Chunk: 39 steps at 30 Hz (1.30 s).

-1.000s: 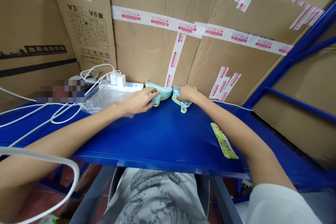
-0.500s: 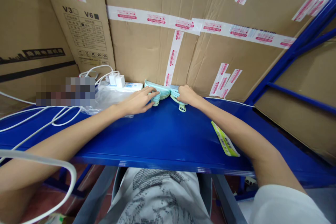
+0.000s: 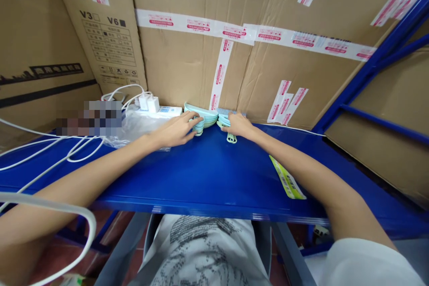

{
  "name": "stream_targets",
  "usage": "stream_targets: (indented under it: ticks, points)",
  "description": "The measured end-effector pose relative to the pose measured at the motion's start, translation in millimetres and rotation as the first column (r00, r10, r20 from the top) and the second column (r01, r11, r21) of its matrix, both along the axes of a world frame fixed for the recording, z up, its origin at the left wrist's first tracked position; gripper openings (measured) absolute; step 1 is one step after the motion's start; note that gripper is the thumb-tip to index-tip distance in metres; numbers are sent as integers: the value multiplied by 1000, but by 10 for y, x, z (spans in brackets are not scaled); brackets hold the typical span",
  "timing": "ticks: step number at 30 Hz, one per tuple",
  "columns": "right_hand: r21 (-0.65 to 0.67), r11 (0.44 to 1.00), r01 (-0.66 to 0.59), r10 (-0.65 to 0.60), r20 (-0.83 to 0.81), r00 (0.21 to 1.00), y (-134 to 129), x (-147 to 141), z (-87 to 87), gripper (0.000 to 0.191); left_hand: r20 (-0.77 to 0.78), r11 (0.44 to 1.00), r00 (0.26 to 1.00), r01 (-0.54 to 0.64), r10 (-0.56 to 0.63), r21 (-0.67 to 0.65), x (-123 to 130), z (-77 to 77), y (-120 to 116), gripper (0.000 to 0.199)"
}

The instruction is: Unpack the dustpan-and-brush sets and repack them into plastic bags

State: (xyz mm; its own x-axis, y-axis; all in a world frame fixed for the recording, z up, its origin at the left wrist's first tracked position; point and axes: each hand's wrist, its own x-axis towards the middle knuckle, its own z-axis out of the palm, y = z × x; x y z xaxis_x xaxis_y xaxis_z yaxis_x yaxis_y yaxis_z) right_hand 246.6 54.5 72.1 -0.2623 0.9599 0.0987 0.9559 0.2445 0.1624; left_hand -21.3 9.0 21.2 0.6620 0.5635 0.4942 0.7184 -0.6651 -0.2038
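Pale blue and green nested plastic pieces (image 3: 208, 118) stand in a curved stack against the cardboard at the back of the blue table. My left hand (image 3: 179, 128) is curled round the stack's left end, thumb in front and fingers on top. Just right of it lies a second bluish stack with a ribbed top (image 3: 224, 112). My right hand (image 3: 239, 125) is closed over its right side, and my palm hides part of it. A pale green handle with a loop (image 3: 231, 138) sticks out below my right fingers. I cannot tell the pieces' exact kind.
A white power strip (image 3: 170, 111) with plugged-in chargers (image 3: 153, 103) and a clear plastic bag (image 3: 134, 128) lie left. White cables (image 3: 72, 152) loop nearby. A yellow-green packet (image 3: 288, 181) rests by my right forearm. Cardboard (image 3: 187, 71) walls the back; a blue frame (image 3: 362, 76) rises right.
My right hand has shifted slightly on the right stack, and its fingers now reach lower, toward the looped handle. My left hand looks the same.
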Motion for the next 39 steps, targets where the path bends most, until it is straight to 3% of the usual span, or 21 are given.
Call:
stream_targets:
  ticks: [4,14,23,29,39]
  points:
    - [-13,1000,17,-18,-9,1000,-53,-34,-55,79,-12,1000,1000,-15,15,2,2,9,-10,50]
    - [14,1000,25,-24,-37,999,-176,-56,-47,59,-7,1000,1000,-28,28,-10,8,39,-44,51]
    - [57,998,7,-5,-38,999,-181,-59,-70,52,-31,998,998,-61,61,-18,28,36,-61,52]
    - [38,998,-43,44,-23,999,-265,22,-148,81,-42,999,998,-52,53,13,29,18,-47,51]
    - [116,993,-40,45,-41,998,-262,28,-159,64,-46,999,998,-39,39,-8,39,46,-54,51]
